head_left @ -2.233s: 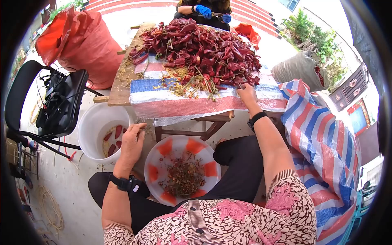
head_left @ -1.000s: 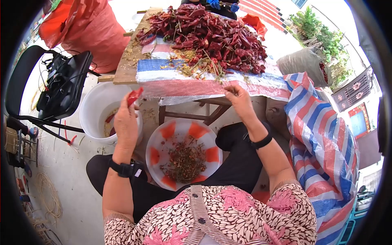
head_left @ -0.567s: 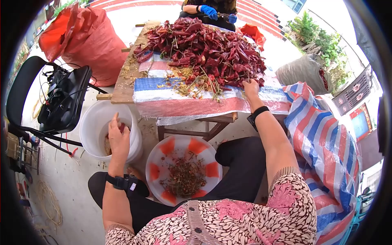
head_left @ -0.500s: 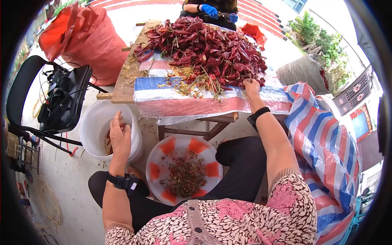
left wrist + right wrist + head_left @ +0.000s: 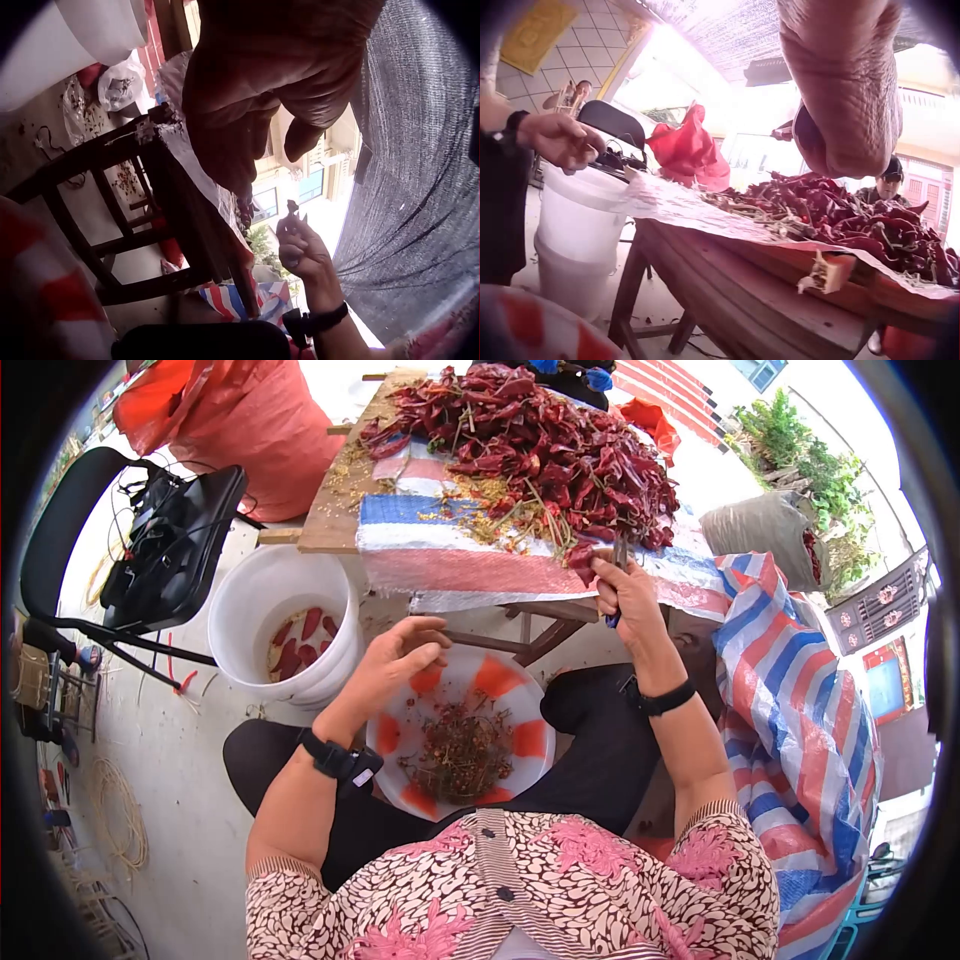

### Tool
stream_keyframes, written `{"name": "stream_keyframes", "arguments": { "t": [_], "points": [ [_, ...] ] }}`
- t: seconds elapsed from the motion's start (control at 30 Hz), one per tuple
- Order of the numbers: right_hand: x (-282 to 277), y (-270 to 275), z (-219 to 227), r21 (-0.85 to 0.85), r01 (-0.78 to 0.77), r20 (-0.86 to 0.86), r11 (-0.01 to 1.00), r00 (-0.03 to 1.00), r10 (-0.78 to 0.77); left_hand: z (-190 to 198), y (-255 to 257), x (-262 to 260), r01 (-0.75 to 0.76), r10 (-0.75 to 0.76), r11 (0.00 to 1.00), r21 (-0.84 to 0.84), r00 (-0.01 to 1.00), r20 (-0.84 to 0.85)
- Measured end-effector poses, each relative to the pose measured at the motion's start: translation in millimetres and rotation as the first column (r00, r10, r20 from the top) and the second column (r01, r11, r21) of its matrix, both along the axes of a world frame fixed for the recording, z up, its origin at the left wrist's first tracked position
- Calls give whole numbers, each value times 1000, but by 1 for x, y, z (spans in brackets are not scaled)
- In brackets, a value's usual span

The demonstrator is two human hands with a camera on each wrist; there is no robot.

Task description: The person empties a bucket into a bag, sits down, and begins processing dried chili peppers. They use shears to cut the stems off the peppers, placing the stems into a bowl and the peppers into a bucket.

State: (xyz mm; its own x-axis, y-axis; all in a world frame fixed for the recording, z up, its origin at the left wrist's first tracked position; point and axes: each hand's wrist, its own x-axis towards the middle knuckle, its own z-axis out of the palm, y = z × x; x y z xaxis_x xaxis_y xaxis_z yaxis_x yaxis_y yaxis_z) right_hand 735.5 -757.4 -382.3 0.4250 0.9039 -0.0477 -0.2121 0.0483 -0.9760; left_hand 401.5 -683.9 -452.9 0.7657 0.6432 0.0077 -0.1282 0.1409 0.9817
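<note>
My right hand [image 5: 638, 600] pinches a dried red chili pepper [image 5: 582, 558] at the table's near edge, just in front of the pile of chili peppers [image 5: 540, 450]. A dark, narrow, blade-like piece [image 5: 621, 548] shows above its fingers, and a bit of blue shows below them; I cannot tell what tool this is. My left hand [image 5: 395, 660] holds nothing, its fingers loosely bent above the orange-and-white basin [image 5: 385, 735] of stems and scraps. Several loose red peppers [image 5: 305, 645] lie in the white bucket [image 5: 230, 590] left of that hand.
A striped woven sheet [image 5: 440, 565] covers the wooden table [image 5: 335, 510]. More striped sheeting [image 5: 780, 690] hangs at the right. A black chair [image 5: 180, 550] and a red sack [image 5: 260, 440] stand left. Someone in blue gloves sits across the table.
My left hand, which carried a red pepper to the bucket, has come away rightward without it. My right hand has drawn back from the pile with a pepper. The head view has shifted.
</note>
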Motion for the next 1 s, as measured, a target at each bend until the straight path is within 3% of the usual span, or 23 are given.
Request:
{"name": "stream_keyframes", "arguments": {
  "t": [0.1,0.27,0.3,0.5,0.6,0.7,0.8,0.87,1.0],
  "points": [
    [-63,-21,-8,-1,-191,-71,982,979,190,4,-16,8,122,-118,991,-61,991,68],
    [-132,-44,-35,6,-216,-25,976,976,216,8,-29,13,208,-184,975,-81,955,232],
    [-139,-47,-39,29,-207,-20,978,978,207,7,-29,13,216,-189,969,-122,961,203],
    [-168,-54,-48,50,-138,-70,989,988,141,-3,-39,11,5,-5,1000,2,996,90],
    [-172,-60,-40,-43,-162,-7,986,987,162,-8,-35,12,-100,62,963,251,986,153],
    [-155,-64,-41,-166,-150,6,975,988,153,-10,-33,9,-34,78,980,-195,972,221],
    [-118,-62,-43,-222,-70,54,972,995,84,1,-32,3,8,67,941,-338,975,210],
    [-93,-60,-34,-211,-22,132,977,990,51,-5,-31,5,-5,65,948,-319,982,177],
    [-36,-40,-24,-173,190,415,966,904,-104,-9,-28,7,4,49,932,-361,989,137]
  ]
}}
